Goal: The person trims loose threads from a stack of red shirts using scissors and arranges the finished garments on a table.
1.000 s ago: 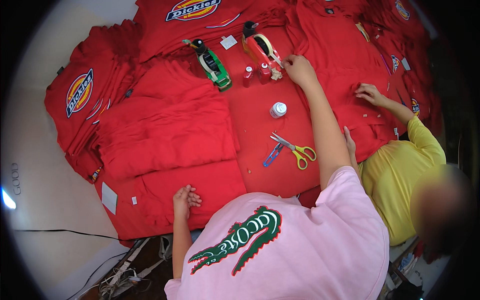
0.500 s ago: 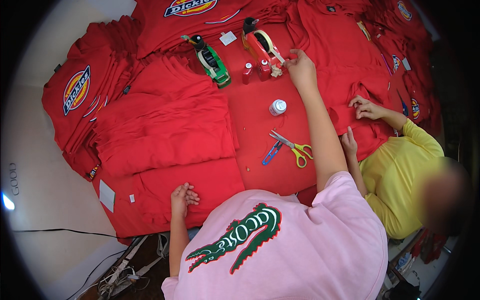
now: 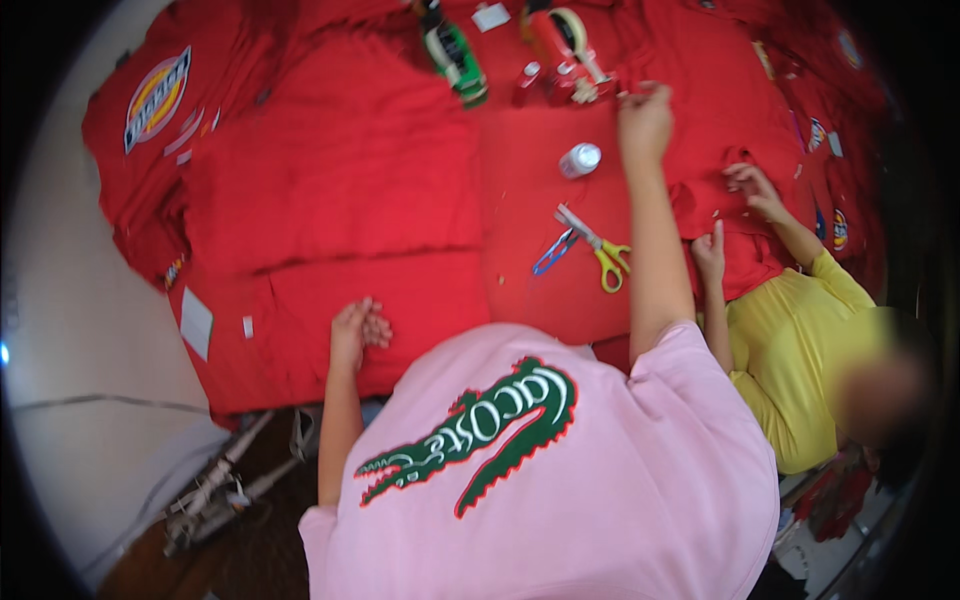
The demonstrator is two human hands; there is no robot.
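My left hand [image 3: 360,328] rests on a folded red garment [image 3: 400,300] at the front left, its fingers loosely curved and apart, holding nothing I can see. My right arm reaches far over the red table surface [image 3: 530,305]. There my right hand [image 3: 645,122], fingers pinched together, is just right of a red tape dispenser [image 3: 545,40] with a pale roll. Blur hides what lies between those fingertips. Two small red bottles [image 3: 526,82] stand by the dispenser. Nearer me are a small white-capped jar [image 3: 580,160], yellow-handled scissors [image 3: 597,250] and blue thread snips [image 3: 554,252].
Stacks of red garments [image 3: 330,160] cover the left and back. A green tape dispenser [image 3: 455,58] stands left of the red one. At right, a co-worker in yellow [image 3: 790,350] has a hand [image 3: 757,188] over more red garments. A white card [image 3: 196,323] lies front left.
My view has tilted, so the scene sits higher in the picture. Against the tape dispenser, my right hand has drawn back slightly toward me. My left hand stays on the garment.
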